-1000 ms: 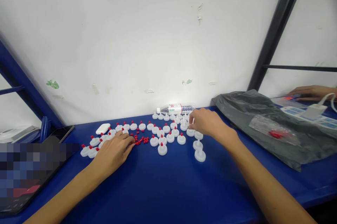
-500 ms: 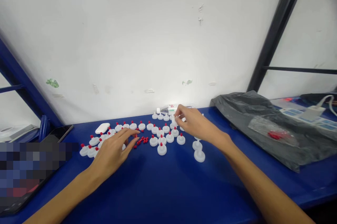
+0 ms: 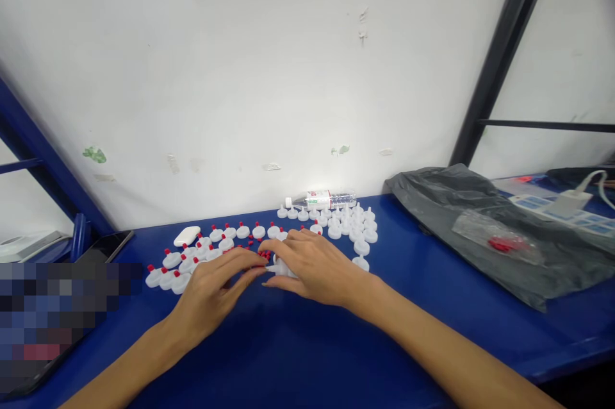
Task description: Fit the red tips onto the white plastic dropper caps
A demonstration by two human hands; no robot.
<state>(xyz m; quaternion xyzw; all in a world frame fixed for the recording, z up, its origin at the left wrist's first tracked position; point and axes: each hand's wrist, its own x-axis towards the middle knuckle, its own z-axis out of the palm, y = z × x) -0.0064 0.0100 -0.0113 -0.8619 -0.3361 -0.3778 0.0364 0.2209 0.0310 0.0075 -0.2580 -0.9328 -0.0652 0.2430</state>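
My right hand (image 3: 319, 268) is wrapped round a white nozzle lid (image 3: 282, 268), turned on its side with its spout pointing left. At the spout's tip, my left hand (image 3: 206, 293) is closed in a pinch on a small red tip cap, mostly hidden by the fingers. Loose red tip caps (image 3: 264, 256) lie just behind the fingertips. White lids with red tips (image 3: 180, 283) stand upright to the left and behind my hands; some are covered by the right hand. Several lids with bare spouts (image 3: 356, 229) stand at the back right.
A clear plastic bottle (image 3: 318, 199) lies against the wall. A white rounded case (image 3: 187, 236) sits at the back left. On the right, a grey plastic bag (image 3: 442, 204) bears a clear bag of red pieces (image 3: 502, 242). A dark tablet-like device (image 3: 103, 245) is at the left.
My right hand has come left and nearer from the back lids, bringing a white nozzle lid. My left hand has shifted slightly right and down, so both hands meet at the spout.
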